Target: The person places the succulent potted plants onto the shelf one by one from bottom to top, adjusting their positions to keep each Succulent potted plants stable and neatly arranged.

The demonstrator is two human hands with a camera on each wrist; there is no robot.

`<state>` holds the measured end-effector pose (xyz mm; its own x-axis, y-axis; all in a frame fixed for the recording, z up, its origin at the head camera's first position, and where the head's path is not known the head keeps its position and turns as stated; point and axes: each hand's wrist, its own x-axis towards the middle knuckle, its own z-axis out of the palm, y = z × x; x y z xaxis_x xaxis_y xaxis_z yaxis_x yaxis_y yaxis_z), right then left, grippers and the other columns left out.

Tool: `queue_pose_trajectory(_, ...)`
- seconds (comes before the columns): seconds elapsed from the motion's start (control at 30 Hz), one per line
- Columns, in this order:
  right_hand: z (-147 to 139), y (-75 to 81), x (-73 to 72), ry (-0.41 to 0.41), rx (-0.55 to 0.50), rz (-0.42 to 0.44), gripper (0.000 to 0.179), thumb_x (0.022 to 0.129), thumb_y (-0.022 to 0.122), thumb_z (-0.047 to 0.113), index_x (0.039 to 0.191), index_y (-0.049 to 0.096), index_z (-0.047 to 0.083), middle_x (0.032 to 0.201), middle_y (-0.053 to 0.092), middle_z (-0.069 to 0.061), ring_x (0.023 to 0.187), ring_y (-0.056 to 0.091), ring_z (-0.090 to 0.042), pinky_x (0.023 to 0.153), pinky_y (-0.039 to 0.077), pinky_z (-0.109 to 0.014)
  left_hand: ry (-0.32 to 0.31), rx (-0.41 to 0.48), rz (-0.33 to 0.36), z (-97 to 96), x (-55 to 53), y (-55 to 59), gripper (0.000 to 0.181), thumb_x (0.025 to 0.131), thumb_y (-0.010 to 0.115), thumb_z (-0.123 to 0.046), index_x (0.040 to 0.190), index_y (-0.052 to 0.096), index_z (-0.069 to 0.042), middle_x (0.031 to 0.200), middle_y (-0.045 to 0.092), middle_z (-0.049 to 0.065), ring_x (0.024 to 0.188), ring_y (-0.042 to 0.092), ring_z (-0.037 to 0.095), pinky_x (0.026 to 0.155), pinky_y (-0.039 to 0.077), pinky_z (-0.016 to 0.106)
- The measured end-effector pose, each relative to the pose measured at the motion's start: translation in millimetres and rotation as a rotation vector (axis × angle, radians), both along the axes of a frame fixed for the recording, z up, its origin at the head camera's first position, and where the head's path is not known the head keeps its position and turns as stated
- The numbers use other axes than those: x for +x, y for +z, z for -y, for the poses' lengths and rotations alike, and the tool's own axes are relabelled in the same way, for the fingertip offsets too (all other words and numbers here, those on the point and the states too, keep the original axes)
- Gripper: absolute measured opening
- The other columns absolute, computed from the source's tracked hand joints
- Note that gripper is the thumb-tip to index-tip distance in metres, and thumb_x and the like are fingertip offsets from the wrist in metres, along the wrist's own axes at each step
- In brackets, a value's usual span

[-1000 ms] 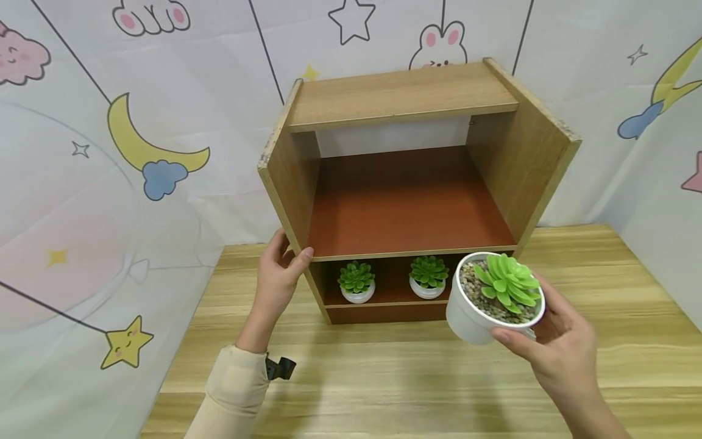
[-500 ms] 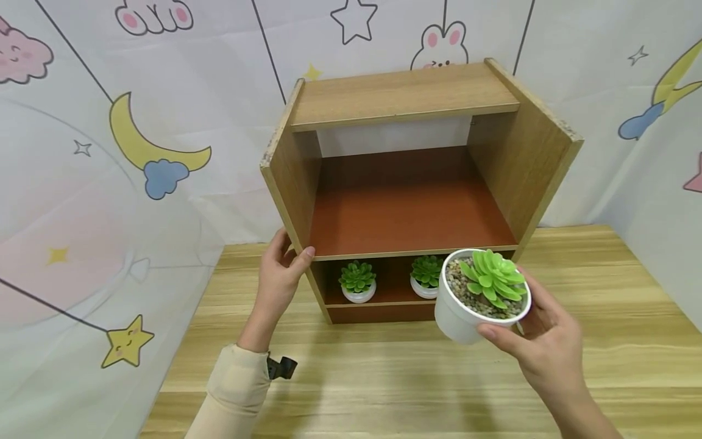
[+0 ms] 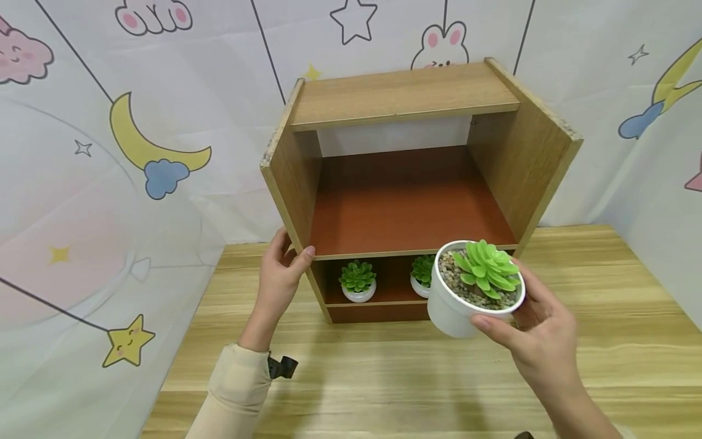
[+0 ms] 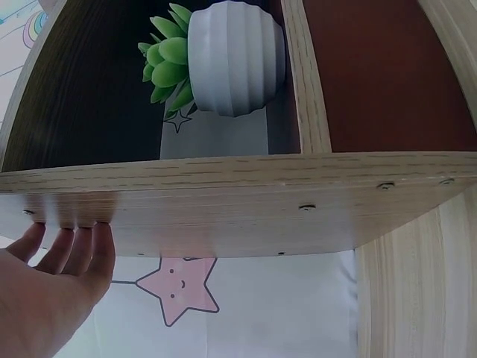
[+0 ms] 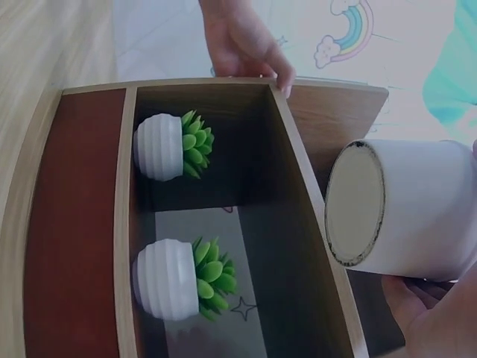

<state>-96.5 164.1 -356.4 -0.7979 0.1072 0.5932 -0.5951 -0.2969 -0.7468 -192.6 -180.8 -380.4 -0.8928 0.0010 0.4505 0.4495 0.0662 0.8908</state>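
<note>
My right hand (image 3: 543,338) holds a white pot (image 3: 455,314) with a green succulent (image 3: 485,268) in pebbles, by its right side, in front of a wooden shelf unit (image 3: 392,116). The pot is raised and tilted; the right wrist view shows the flat base of this white pot (image 5: 358,205). At the unit's left side panel, my left hand (image 3: 280,274) grips the front edge, thumb over it and fingers on the outer face. In the lower compartment stand a left small potted succulent (image 3: 358,281) and another small potted succulent (image 3: 422,274), the latter partly hidden by the held pot.
The unit stands on a wood-grain table (image 3: 373,378) against a white cloth backdrop (image 3: 230,73) with cartoon prints. Above the small pots lies the reddish-brown middle shelf board (image 3: 408,201). A top board (image 3: 403,91) joins the two side panels.
My right hand has brought the white pot leftward and slightly up, and it now covers part of the right small succulent. The left hand keeps its place on the shelf unit.
</note>
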Motion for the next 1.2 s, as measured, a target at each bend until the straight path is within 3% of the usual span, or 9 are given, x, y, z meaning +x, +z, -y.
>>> queue_pose_trajectory(0.2, 6.7, 4.3, -2.8, 0.020, -0.006, -0.033, 0.081, 0.056, 0.073, -0.034, 0.132, 0.046, -0.021, 0.130, 0.057, -0.026, 0.118, 0.056, -0.029, 0.098, 0.044, -0.030, -0.002, 0.007, -0.001, 0.3, -0.1, -0.8, 0.053, 0.092, 0.066, -0.006, 0.142, 0.048, -0.006, 0.130, 0.054, 0.011, 0.111, 0.056, 0.030, 0.087, 0.049, 0.032)
queue_pose_trajectory(0.43, 13.8, 16.0, -2.2, -0.047, 0.073, 0.061, 0.080, 0.058, 0.072, -0.033, 0.133, 0.050, -0.015, 0.132, 0.056, -0.025, 0.121, 0.055, -0.029, 0.100, 0.042, -0.031, -0.003, 0.014, -0.002, 1.1, 0.1, -2.1, 0.053, 0.093, 0.065, -0.007, 0.143, 0.048, -0.006, 0.129, 0.055, 0.012, 0.109, 0.056, 0.030, 0.086, 0.049, 0.033)
queue_pose_trajectory(0.77, 21.5, 25.4, -7.3, -0.014, 0.062, -0.008, 0.078, 0.060, 0.076, -0.029, 0.132, 0.050, -0.016, 0.131, 0.055, -0.028, 0.119, 0.055, -0.031, 0.099, 0.043, -0.031, 0.003, 0.000, -0.026, 1.8, -0.1, -3.1, 0.052, 0.092, 0.066, -0.008, 0.142, 0.049, -0.006, 0.128, 0.055, 0.012, 0.109, 0.056, 0.030, 0.086, 0.049, 0.033)
queue_pose_trajectory(1.2, 28.2, 30.3, -7.9, -0.052, 0.064, 0.012, 0.079, 0.059, 0.074, -0.030, 0.133, 0.051, -0.014, 0.131, 0.054, -0.028, 0.118, 0.055, -0.031, 0.097, 0.045, -0.030, 0.006, 0.008, -0.035, -1.1, -1.7, -3.1, 0.052, 0.092, 0.066, -0.008, 0.141, 0.049, -0.006, 0.127, 0.055, 0.012, 0.109, 0.056, 0.029, 0.084, 0.050, 0.033)
